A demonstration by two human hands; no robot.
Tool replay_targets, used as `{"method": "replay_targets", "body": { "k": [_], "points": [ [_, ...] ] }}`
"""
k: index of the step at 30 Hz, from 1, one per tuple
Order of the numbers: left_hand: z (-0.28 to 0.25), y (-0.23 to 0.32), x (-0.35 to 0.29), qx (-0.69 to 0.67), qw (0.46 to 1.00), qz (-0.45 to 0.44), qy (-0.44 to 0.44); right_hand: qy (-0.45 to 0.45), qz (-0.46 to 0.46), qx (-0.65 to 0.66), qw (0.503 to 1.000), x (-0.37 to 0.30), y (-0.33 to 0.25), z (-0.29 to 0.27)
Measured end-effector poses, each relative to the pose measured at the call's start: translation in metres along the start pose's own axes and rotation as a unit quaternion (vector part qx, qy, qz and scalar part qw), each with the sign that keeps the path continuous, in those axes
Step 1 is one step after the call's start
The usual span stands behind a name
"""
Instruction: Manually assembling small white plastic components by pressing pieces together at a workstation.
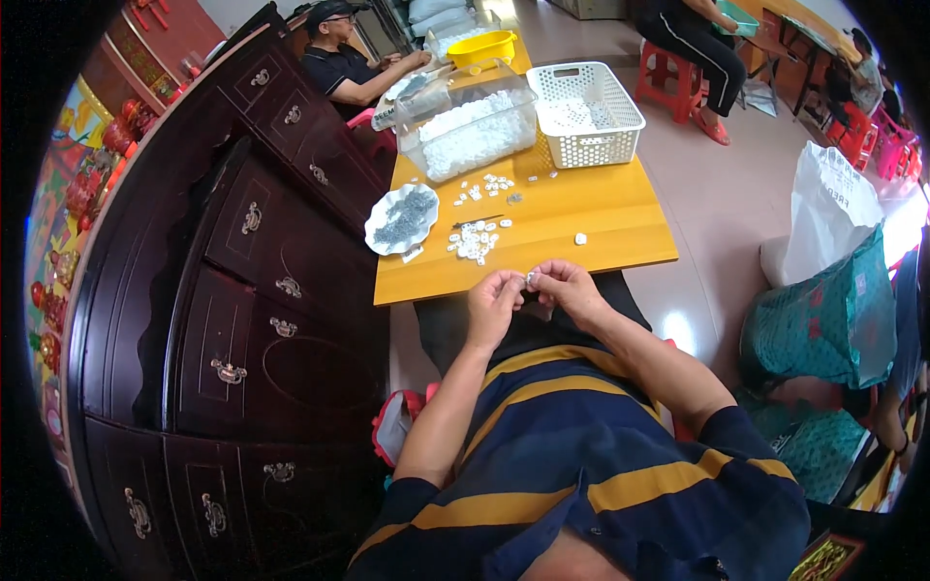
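Together, both hands on small white piece

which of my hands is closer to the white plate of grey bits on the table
Left. Your left hand is just off the table's near edge, below and to the right of the white plate. The right hand sits farther right, beside the left.

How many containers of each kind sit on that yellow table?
Clear plastic tub: 1
White slotted basket: 1
Yellow bowl: 1
Plate of small grey parts: 1
Total: 4
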State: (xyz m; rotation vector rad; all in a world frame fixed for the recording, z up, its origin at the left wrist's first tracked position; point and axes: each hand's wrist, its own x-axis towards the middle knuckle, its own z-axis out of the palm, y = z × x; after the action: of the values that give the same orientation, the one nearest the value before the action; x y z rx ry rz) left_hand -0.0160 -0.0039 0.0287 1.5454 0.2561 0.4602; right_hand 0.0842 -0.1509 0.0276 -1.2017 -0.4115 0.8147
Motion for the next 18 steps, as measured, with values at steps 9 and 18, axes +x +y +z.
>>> {"method": "replay_targets", "body": {
  "k": [9, 18],
  "points": [
    [-0.0009, -0.0014, 0.0017, 0.017, 1.000, 0.011, 0.005, 0.001, 0.010, 0.003, 1.000, 0.0004, 0.0000, -0.0008],
    [0.0018, -0.0001, 0.0008, 0.037, 0.999, 0.006, 0.018, 0.014, -0.009, -0.012, 1.000, -0.0027, -0.0024, 0.0051]
  ]
}}
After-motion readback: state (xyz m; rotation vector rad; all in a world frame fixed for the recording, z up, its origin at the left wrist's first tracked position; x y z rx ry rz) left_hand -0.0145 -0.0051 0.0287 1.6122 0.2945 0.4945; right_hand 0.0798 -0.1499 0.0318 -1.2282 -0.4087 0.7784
